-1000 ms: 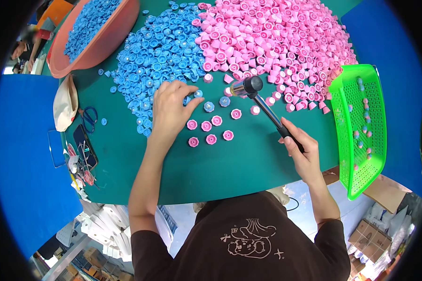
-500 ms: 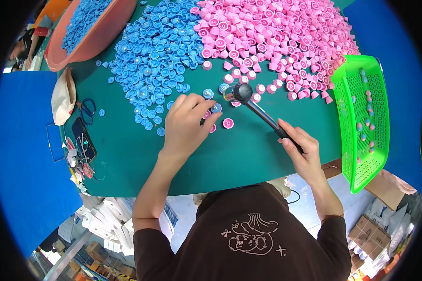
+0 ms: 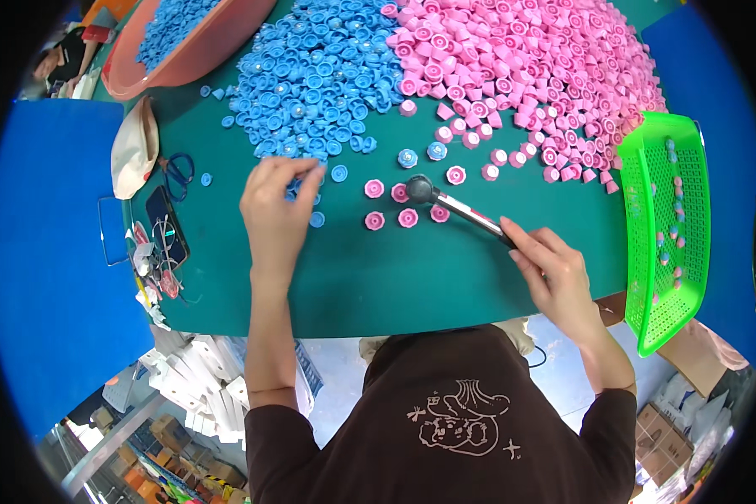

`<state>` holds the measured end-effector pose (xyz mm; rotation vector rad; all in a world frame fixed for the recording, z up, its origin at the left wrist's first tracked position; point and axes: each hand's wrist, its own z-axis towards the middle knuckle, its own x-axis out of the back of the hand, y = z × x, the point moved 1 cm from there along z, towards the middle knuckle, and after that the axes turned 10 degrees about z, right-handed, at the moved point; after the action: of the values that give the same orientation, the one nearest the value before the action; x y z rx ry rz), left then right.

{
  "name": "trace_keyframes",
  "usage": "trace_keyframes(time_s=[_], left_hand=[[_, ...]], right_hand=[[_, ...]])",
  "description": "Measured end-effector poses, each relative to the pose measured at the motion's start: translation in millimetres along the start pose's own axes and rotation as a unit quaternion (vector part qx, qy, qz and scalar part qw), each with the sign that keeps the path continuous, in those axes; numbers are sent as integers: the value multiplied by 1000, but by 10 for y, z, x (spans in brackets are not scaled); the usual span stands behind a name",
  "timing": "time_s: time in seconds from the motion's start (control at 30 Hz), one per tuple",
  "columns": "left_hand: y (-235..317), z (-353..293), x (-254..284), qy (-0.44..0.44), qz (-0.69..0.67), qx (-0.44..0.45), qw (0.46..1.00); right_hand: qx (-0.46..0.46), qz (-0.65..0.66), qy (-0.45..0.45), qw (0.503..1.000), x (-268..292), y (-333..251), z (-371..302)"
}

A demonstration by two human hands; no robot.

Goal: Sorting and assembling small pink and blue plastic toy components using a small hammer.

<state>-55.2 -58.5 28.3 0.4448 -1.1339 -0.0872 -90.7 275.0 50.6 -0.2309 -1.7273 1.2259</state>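
In my right hand (image 3: pixel 554 269) is a mallet (image 3: pixel 470 216), gripped by the dark end of its handle. Its round black head hovers over or rests on one of several pink cup-shaped pieces (image 3: pixel 375 221) set out on the green table; I cannot tell which. Behind them stand two pieces with blue caps on top, one blue cap (image 3: pixel 407 158) left of the other. My left hand (image 3: pixel 275 210) reaches to the near edge of a heap of blue caps (image 3: pixel 319 80), thumb and finger pinched together. Loose blue caps lie under and beside its fingers, and whatever it pinches is hidden.
A large pile of pink pieces (image 3: pixel 521 67) fills the back right. At the right edge stands a green basket (image 3: pixel 637 244) with some pink-and-blue pieces inside. A pinkish tub (image 3: pixel 202 59) of blue caps, a cloth pouch (image 3: pixel 134 151), scissors (image 3: pixel 177 170) and a phone (image 3: pixel 168 227) are leftward.
My left hand has moved left, away from the pink pieces to the blue caps. The mallet head has come down nearer to the pink pieces. The whole view has shifted slightly.
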Motion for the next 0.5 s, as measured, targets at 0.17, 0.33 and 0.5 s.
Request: trace_keyframes(time_s=[0.17, 0.33, 0.5], left_hand=[[-150, 185, -158, 6, 2, 34, 999], [-288, 335, -120, -35, 74, 80, 993], [-325, 420, -129, -105, 117, 12, 987]], right_hand=[[-5, 93, 51, 994, 14, 56, 4], [-51, 159, 118, 979, 57, 190, -37], [-69, 172, 117, 976, 36, 271, -80]])
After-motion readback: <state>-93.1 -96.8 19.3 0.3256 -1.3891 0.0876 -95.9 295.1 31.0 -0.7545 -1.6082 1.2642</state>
